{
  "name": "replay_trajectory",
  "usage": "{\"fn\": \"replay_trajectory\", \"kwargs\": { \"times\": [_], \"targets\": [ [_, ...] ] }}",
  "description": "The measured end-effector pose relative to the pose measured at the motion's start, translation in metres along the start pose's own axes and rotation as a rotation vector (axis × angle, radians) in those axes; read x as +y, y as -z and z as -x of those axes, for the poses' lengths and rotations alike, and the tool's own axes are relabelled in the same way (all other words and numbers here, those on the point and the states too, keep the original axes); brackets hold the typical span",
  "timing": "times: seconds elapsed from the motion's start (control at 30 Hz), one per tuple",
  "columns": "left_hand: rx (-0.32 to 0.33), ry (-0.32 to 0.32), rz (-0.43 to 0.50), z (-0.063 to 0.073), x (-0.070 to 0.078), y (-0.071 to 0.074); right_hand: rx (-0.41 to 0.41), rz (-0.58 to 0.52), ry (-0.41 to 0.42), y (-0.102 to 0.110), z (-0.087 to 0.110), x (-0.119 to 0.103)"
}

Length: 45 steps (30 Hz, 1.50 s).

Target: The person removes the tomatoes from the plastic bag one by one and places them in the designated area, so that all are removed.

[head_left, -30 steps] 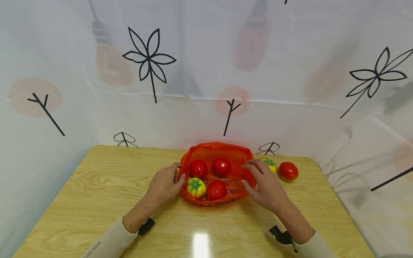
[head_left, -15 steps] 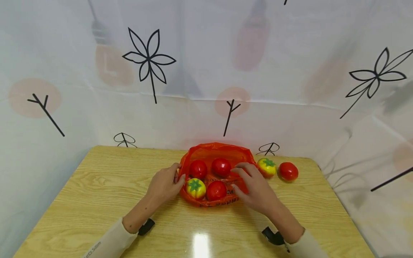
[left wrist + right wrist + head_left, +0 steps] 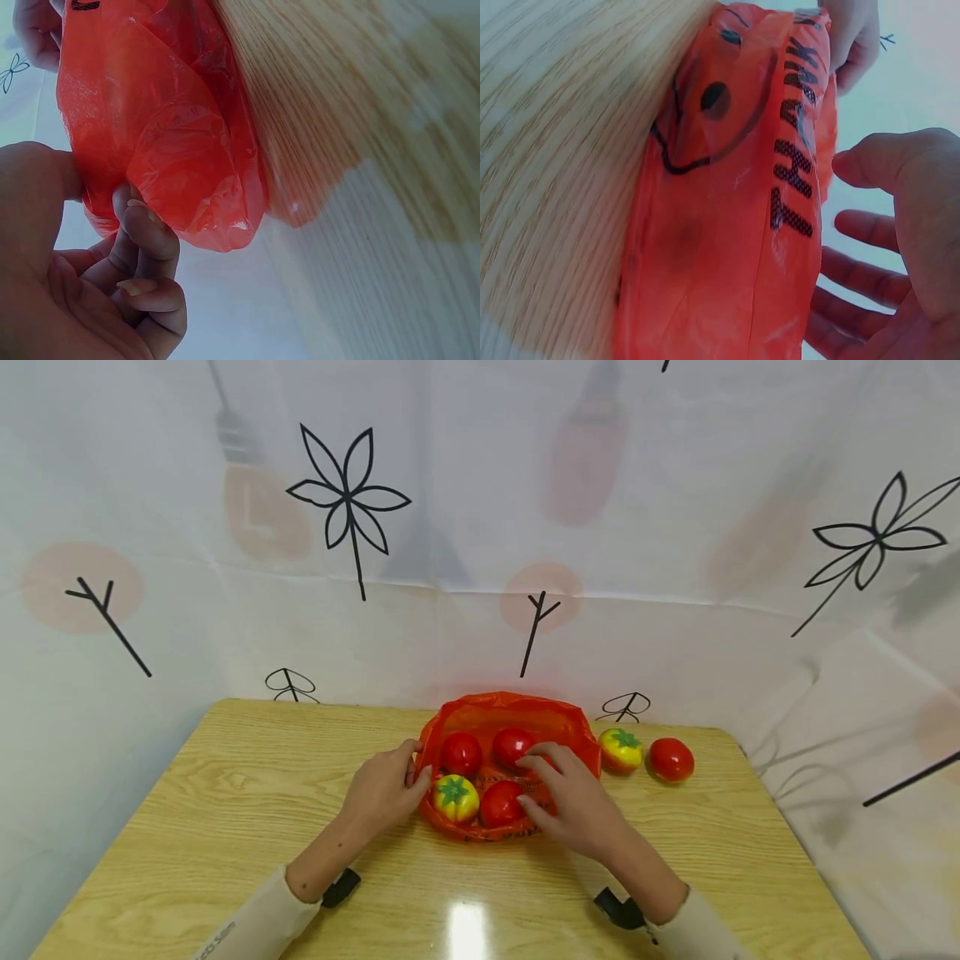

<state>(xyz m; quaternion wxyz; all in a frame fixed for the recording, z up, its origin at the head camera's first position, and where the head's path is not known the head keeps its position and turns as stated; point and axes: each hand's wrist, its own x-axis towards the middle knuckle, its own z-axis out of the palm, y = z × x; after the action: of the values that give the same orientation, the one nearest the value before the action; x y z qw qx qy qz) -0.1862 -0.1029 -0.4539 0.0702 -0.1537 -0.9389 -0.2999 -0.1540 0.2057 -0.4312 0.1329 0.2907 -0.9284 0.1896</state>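
A red plastic bag (image 3: 487, 703) with black print lies with its mouth wide open, several tomatoes inside. Two of the red ones, a back tomato (image 3: 512, 747) and a front tomato (image 3: 501, 803), sit right by my right hand (image 3: 573, 802). That hand reaches over the bag's right side, thumb and fingers apart, fingertips close to these two and nothing gripped. With my left hand (image 3: 382, 789) I pinch the bag's left rim between thumb and fingers. In the left wrist view the left thumb (image 3: 69, 174) presses on the bag's outside (image 3: 180, 165).
Outside the bag on its right are a yellow-and-red tomato (image 3: 621, 750) with a green star top and a plain red tomato (image 3: 671, 760). All stand on a wooden table (image 3: 247, 777). Behind hangs a white patterned cloth (image 3: 465, 527).
My right hand has moved left from the bag's right rim to above the bag's inside, near the tomatoes. The yellow-and-red tomato outside shows fully. My left hand stays at the left rim.
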Motion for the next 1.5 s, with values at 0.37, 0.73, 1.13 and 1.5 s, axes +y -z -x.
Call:
{"fn": "replay_trajectory", "kwargs": {
  "times": [0.37, 0.73, 1.13, 1.5],
  "targets": [
    [0.003, -0.001, 0.008, -0.001, 0.000, 0.001, -0.039, -0.025, 0.009, -0.008, -0.008, -0.008],
    [0.003, 0.005, -0.002, 0.000, 0.001, 0.000, -0.076, -0.018, 0.004, -0.015, -0.014, -0.010],
    [0.004, 0.004, -0.009, 0.000, 0.001, 0.000, -0.203, -0.052, -0.083, -0.021, -0.021, -0.013],
    [0.000, 0.001, -0.010, 0.000, 0.000, -0.001, -0.275, -0.096, -0.115, -0.025, -0.025, -0.015]
  ]
}}
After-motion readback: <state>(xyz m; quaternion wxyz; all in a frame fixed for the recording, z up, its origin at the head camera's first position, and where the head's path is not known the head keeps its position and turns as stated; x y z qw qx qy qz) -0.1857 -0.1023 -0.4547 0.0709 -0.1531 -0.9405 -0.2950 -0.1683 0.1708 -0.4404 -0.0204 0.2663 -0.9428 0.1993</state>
